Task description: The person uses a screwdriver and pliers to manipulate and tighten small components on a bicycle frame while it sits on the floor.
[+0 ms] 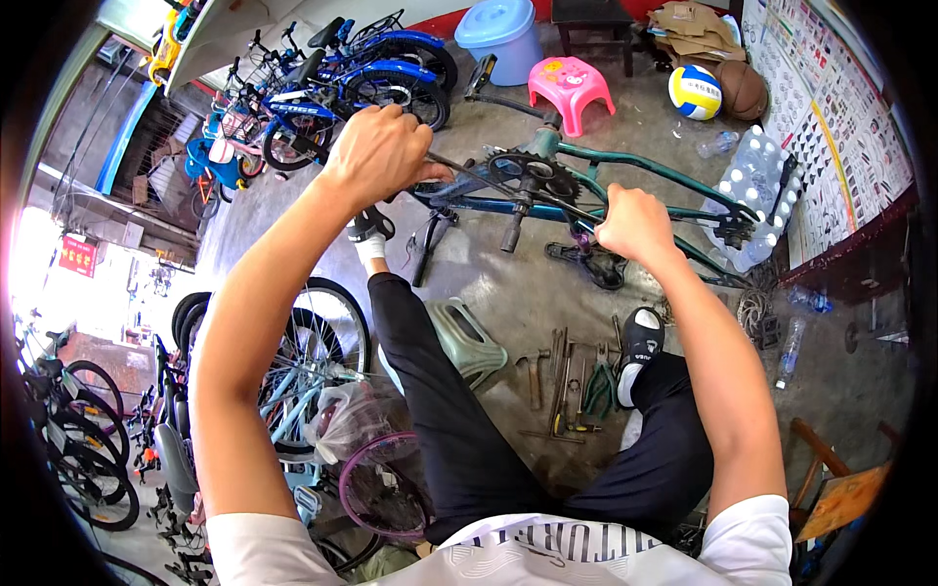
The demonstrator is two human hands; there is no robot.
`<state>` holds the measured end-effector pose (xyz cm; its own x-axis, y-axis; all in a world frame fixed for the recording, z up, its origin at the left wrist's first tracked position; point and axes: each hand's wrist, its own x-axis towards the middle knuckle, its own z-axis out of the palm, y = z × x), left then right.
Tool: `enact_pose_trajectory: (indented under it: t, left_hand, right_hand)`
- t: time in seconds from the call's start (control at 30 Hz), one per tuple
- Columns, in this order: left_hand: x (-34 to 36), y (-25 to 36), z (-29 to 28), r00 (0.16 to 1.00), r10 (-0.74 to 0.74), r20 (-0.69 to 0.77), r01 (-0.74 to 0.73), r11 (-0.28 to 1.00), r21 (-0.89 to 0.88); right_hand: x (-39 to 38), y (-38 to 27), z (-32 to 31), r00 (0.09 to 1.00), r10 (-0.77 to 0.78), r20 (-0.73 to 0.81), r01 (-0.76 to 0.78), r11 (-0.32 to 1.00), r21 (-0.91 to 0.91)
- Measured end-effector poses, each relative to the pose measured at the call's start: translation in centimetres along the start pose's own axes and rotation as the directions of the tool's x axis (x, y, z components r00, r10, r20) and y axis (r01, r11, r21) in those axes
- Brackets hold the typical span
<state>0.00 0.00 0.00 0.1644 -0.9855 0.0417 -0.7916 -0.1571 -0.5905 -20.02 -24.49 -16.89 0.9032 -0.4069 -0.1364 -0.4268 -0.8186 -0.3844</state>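
I grip a long dark metal bar (462, 171) at both ends, my left hand (376, 146) closed on its upper-left end and my right hand (633, 223) closed on its lower-right end. The bar crosses the black chainring (518, 171) of a teal bicycle frame (625, 157), which lies beyond my hands without wheels. A short cylinder with a crank fitting (513, 228) sticks toward me from the chainring's middle; whether the bar touches it I cannot tell. A black part (603, 269) lies under the frame.
Around my feet are a hammer (533, 376), pliers (601, 381), other hand tools and a grey-green stool (459, 342). Bicycles (337, 78) stand left; a pink stool (570, 85), blue bucket (503, 39) and ball (694, 93) are beyond. Bottles (788, 352) and a board wall (821, 117) are right.
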Motion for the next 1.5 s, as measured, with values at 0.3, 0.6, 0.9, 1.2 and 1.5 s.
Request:
enact_pose_trajectory:
  t: [0.3,0.6,0.9,1.2,1.5]
  left_hand:
    - [-4.1,10.7,23.7,0.686,-0.452,0.571,0.726,0.476,-0.495]
    - [-8.4,51.1,22.0,0.08,0.264,0.961,0.054,-0.964,0.261]
    - [-13.4,23.5,20.4,0.458,-0.77,0.443,0.717,0.025,-0.697]
    - [-8.8,3.8,2.1,0.922,-0.359,-0.148,0.299,0.899,-0.319]
    - [0.6,4.0,-8.0,0.982,0.139,-0.124,-0.141,0.99,-0.007]
  right_hand:
    - [0.7,0.1,0.7,0.997,-0.036,-0.066,0.037,0.999,0.023]
    - [0.9,0.4,0.6,0.998,-0.016,-0.061,0.017,1.0,0.009]
    - [0.5,0.0,0.2,0.999,-0.009,-0.051,0.009,1.0,0.0]
    - [0.3,0.0,0.1,0.996,-0.029,-0.08,0.031,0.999,0.028]
    - [0.4,0.5,0.3,0.997,-0.042,-0.064,0.045,0.998,0.034]
